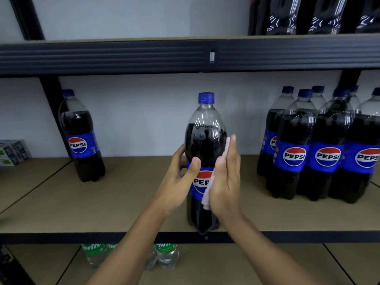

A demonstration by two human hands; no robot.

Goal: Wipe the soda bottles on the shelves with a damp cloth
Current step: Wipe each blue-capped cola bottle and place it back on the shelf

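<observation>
A large Pepsi bottle with a blue cap stands upright in the middle of the view, its base down at the front edge of the brown shelf board; whether it rests on the board or is lifted just clear of it cannot be told. The left hand grips this bottle from its left side, thumb laid across the front just above the blue label and the fingers curled round behind. The right hand is flat against the bottle's right side, fingers straight and together and pointing up, pressing a pale pink cloth between palm and bottle; the cloth's edge shows along the label and again beside the fingertips. Well to the left of the held bottle a single Pepsi bottle stands near the back of the same board, and further left sit some small boxes. To the right of the held bottle a tight cluster of Pepsi bottles stands in rows. Below the held bottle, on the lower shelf, are Sprite bottles. Above it and to the right, over the black shelf beam, are dark bottles.
</observation>
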